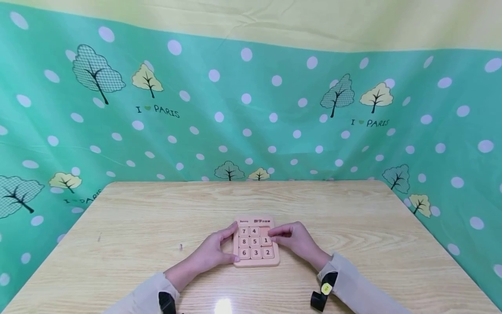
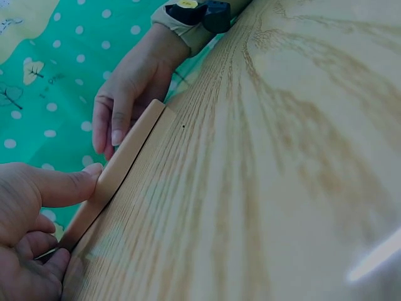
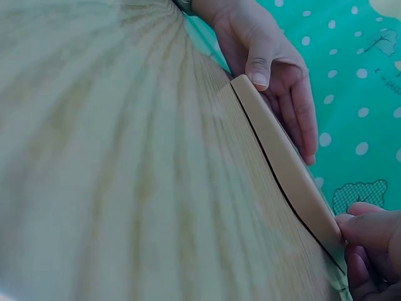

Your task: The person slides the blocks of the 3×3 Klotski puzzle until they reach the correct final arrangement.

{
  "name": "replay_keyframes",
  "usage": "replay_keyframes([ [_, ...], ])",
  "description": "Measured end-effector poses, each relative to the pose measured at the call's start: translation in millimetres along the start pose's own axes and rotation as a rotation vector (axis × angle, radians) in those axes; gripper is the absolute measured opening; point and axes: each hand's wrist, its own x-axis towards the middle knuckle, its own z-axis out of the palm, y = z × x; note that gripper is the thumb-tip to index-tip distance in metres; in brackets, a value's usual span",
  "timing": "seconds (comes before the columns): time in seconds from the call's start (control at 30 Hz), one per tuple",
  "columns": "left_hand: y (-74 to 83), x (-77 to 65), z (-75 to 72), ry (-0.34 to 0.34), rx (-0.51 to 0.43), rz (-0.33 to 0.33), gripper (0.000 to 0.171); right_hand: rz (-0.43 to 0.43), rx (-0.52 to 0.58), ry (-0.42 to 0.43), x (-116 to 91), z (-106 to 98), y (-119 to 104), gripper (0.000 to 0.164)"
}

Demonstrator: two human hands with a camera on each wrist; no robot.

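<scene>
A pink sliding number puzzle (image 1: 256, 262) lies on the wooden table in the head view, with numbered tiles in its frame. My left hand (image 1: 209, 250) holds its left side, thumb at the near corner and fingers along the edge farther up. My right hand (image 1: 300, 240) is at the right side, its index fingertip beside the tile marked 1 (image 1: 266, 240) and its thumb near the frame's edge. Above that tile, the top-right space shows bare frame. Both wrist views show the puzzle only edge-on (image 2: 119, 169) (image 3: 285, 166), hiding the tiles.
The wooden table (image 1: 157, 209) extends around the puzzle on every side. Behind it hangs a green dotted curtain (image 1: 270, 100) with printed trees. A small dark mark (image 1: 181, 247) is on the table to the left. Black straps (image 1: 324, 291) circle the wrists.
</scene>
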Motion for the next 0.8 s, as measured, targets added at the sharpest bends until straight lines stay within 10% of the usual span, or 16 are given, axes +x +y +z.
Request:
replay_keyframes([
  [0.8,-3.9,1.4,0.2,0.000,0.023,0.016,0.091,-0.059,0.043,0.076,16.5,23.8,1.8,0.022],
])
